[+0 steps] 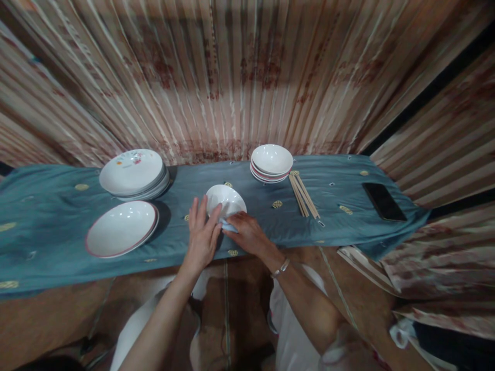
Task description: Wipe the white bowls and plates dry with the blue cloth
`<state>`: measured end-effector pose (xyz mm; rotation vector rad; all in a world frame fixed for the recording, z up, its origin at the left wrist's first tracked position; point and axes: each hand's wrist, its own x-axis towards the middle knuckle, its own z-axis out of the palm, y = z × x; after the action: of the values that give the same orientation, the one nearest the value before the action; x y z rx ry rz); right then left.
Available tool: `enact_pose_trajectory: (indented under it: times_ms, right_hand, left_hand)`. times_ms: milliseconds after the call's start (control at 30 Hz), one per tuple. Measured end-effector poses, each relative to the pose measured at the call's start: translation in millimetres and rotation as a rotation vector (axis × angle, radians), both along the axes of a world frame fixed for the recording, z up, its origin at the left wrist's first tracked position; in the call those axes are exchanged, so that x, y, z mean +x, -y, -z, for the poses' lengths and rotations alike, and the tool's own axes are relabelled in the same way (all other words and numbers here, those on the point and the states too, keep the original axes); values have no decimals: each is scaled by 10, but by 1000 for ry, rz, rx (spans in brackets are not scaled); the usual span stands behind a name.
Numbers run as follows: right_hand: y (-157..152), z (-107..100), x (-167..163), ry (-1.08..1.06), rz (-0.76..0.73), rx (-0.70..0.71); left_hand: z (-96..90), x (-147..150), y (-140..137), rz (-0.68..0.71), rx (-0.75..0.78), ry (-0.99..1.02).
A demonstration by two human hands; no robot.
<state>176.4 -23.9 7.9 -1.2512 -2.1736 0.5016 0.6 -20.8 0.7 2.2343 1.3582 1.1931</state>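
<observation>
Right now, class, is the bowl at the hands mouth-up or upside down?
Mouth-up: the white bowl shows its hollow inside; the left hand and right hand partly hide its near rim.

Silver bracelet (280,268), pale trousers (296,319), light sleeve (348,350)

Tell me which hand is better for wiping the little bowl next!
Probably the right hand: it holds the blue cloth at the bowl, while the left hand is at its left side.

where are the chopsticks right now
In the head view, the chopsticks lie on the blue-green cloth right of centre, beside the stack of small bowls, with the black phone farther right.
</observation>
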Motion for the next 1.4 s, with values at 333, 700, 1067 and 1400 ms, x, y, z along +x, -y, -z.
enact_pose_trajectory:
  times_ms: [333,700,1067,1400]
  right_hand:
    - [-46,1,106,-116,202,41]
    - [-241,32,215,-1214,539,-371]
    - [-93,-39,-60,-764,378,-13]
    - [-227,-135,-62,-526,484,268]
  left_hand:
    - [-56,8,14,-7,66,-201]
    - [-61,16,-6,65,-57,-46]
    - [-203,-60,-122,-225,-406,654]
    - [-319,88,-6,-109,-629,1264]
